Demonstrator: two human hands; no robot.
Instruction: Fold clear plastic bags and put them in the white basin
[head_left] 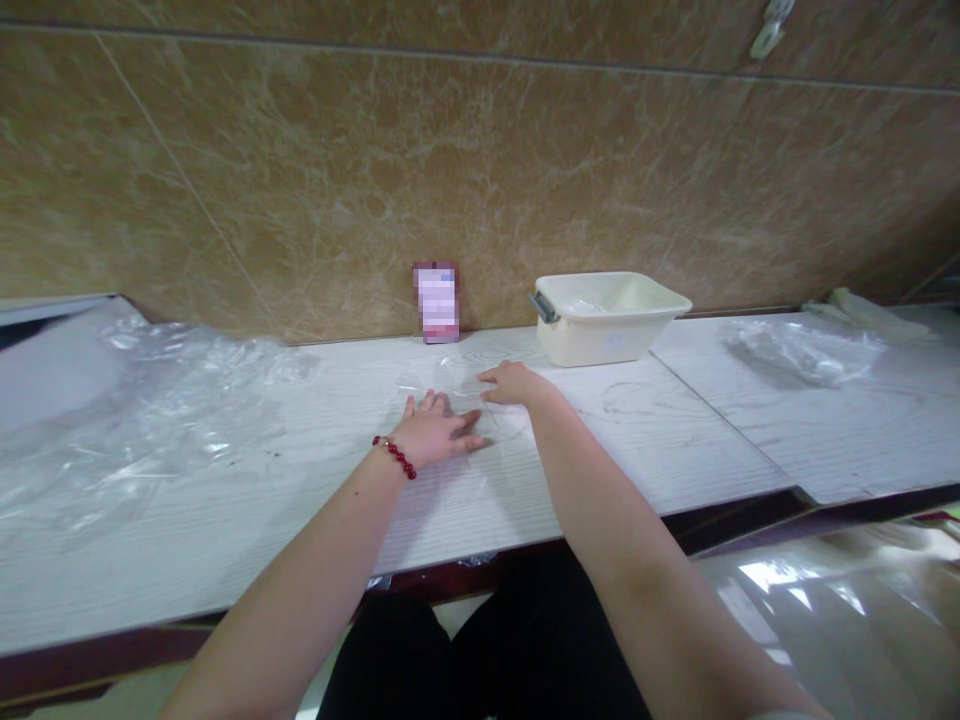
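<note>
Bare forearms (615, 540) reach over the white tabletop (645, 440) to 1 clear plastic piece (454, 372) lying flat by the 2 hands. The left hand (433, 436) is spread wide upon it; the right hand (508, 383) is at its right, fingers slightly parted, though whether they pinch it I cannot tell. Behind, 1 phone (436, 303) leans on the wall (315, 180); rightward stands 1 cream bin (592, 340).

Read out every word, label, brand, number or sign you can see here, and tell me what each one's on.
None can be read.
Phone leaning on the wall: screen blocked out by coarse pixels, unreadable.
Tub: a small pale mark on its front, too small and blurred to tell if it holds words.
Clear plastic in the middle: no print I can make out.
</note>
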